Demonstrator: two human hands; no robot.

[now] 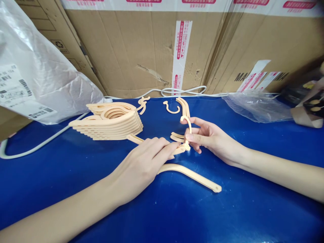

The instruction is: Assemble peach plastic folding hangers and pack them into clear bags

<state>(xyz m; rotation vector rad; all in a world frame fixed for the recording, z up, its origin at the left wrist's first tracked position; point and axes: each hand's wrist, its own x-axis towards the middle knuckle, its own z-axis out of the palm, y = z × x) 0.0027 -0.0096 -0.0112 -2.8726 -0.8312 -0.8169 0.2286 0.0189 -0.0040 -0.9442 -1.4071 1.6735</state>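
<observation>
Cream plastic hook was held above the blue table by the right hand, with its long axis set nearly upright and its curved end at the top. Its small round foot was placed at the end of the upper bar, on which the left hand was closed. Whether foot and bar were joined, or only touching, could not be told. From the left hand, the hook was situated to the right and a little farther from the body; the right hand was the nearer one, being directly on it.

By the right hand, a narrow pinch was made between thumb and fingers, while the lower fingers were held loosely apart. The left hand was turned palm down, with its fingers bent closely together; its thumb was hidden. Another pale strip was seen between this hand and the stack of curved pieces, but whether it belonged to the same bar was covered. One end of the lower bar was also hidden under the left hand, and the other end was pointed rightward and toward the body. Beyond the hands, a loose hook was seen lying on the table.
</observation>
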